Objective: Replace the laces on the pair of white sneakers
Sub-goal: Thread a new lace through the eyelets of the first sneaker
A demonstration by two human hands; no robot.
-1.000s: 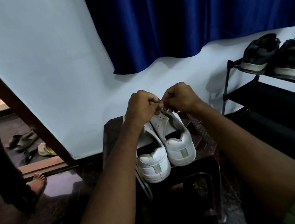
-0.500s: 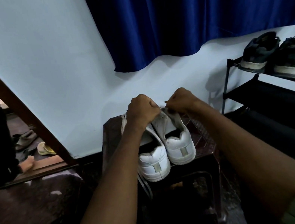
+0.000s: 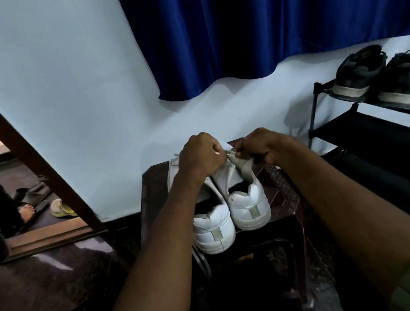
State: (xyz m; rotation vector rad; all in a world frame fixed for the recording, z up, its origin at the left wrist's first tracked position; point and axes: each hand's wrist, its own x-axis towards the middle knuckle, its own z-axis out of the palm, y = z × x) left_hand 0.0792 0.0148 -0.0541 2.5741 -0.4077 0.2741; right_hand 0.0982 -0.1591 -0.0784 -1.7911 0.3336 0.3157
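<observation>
Working the lace pinched between left hand and right hand, both curled tight above the right sneaker on the surface: keeping tension even, easing gently through eyelets.

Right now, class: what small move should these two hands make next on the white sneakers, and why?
Probably draw the lace through with the left hand, since both hands pinch it over the right sneaker while the right hand holds its tongue back.
</observation>
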